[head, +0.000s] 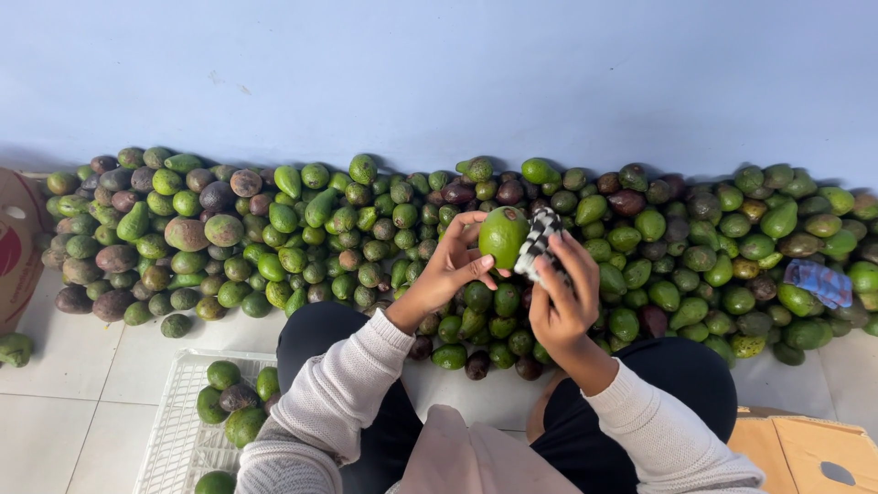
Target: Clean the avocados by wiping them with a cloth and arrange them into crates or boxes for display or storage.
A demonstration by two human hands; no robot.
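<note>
Avocado [503, 235] sits gripped in the left hand [453, 265], partly hidden by the right hand's [560, 302] clutched checkered cloth [538, 242].

White tiled floor [55, 384] under a long heap of avocados [274, 238], a white crate [178, 430], cardboard boxes [805, 453].

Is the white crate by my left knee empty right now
No, the white crate holds several avocados, green and dark, clustered at its right side beside the left sleeve.
</note>
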